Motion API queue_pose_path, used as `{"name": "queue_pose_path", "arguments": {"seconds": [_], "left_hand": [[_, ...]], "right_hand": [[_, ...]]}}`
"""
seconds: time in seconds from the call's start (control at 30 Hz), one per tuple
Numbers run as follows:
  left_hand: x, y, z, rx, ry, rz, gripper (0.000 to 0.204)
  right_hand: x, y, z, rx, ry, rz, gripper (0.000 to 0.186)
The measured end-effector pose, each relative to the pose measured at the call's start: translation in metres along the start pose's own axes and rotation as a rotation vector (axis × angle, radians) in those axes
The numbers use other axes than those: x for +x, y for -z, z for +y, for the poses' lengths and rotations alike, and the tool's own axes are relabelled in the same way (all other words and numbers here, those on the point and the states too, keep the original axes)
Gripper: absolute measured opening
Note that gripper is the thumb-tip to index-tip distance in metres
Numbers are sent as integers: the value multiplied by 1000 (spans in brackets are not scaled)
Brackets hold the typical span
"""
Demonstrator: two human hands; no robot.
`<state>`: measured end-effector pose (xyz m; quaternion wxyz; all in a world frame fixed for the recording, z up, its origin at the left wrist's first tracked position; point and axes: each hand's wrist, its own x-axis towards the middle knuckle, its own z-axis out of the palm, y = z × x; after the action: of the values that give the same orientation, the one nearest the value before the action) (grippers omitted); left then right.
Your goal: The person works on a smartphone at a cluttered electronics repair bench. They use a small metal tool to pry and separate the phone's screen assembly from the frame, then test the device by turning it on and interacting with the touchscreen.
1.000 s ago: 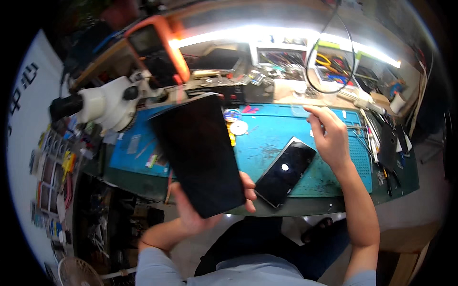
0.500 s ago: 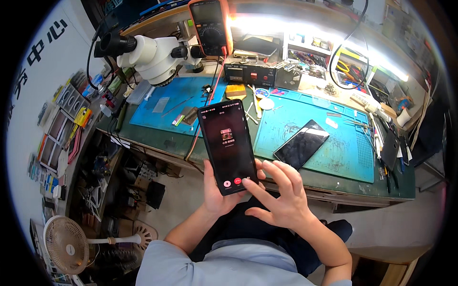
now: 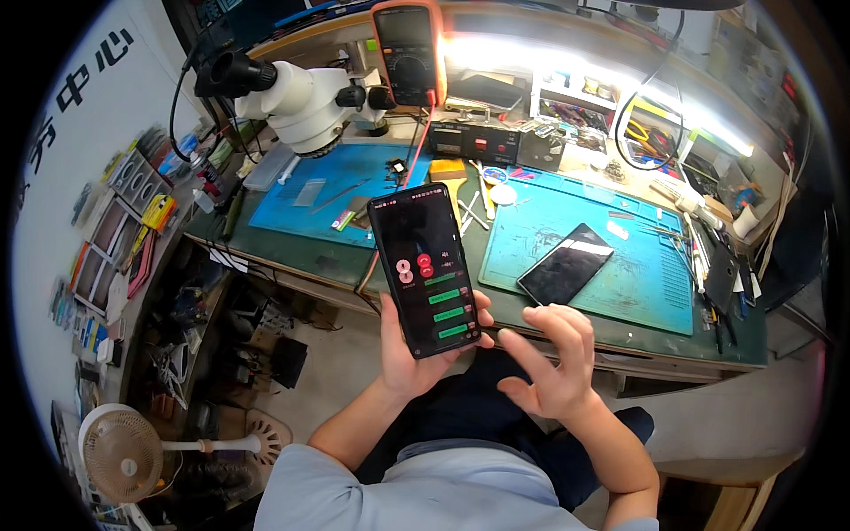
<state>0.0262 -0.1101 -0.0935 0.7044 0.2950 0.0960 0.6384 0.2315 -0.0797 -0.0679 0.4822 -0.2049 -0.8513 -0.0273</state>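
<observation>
Left hand [image 3: 416, 354]: clamped around the lower part of a smartphone [image 3: 423, 270], palm behind the back, fingertips wrapped over the right edge.
Smartphone: held upright and slightly tilted above the lap, in front of the tabletop [image 3: 336, 257] edge; screen lit, facing up toward the head, with red round buttons near the middle and green bars below.
Right hand [image 3: 549, 358]: empty, fingers spread apart and curled loosely, index finger extended toward the lower right corner of the held smartphone; just beside it, contact not discernible.
Second phone [image 3: 567, 263]: beyond the right hand, flat on the blue mat [image 3: 637, 248], dark screen up, lying diagonally, well apart from both hands.
Microscope [image 3: 292, 93]: white body, beyond and to the left of the left hand, standing over a second blue mat [image 3: 301, 190].
Multimeter [image 3: 409, 53]: orange casing, propped at the back, straight beyond the left hand; red lead [image 3: 421, 142] hanging down toward the held smartphone.
Tweezers and small tools [image 3: 474, 199]: scattered between the two mats, beyond the held smartphone.
Fan [image 3: 124, 451]: white, on the floor, far to the left of the left hand.
</observation>
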Motion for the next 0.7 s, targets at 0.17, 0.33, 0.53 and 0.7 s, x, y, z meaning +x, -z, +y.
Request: {"name": "queue_pose_path", "arguments": {"seconds": [0.17, 0.33, 0.53, 0.7], "left_hand": [[-10, 20, 23, 48, -87, 13, 94], [-32, 37, 69, 414, -317, 168, 93], [-71, 78, 108, 391, -408, 365, 85], [-88, 95, 135, 362, -409, 309, 73]], "right_hand": [[1, 6, 11, -80, -51, -32, 45], [-5, 7, 16, -102, -117, -30, 45], [-19, 10, 25, -151, -168, -39, 43], [-33, 12, 23, -180, -224, -46, 43]]}}
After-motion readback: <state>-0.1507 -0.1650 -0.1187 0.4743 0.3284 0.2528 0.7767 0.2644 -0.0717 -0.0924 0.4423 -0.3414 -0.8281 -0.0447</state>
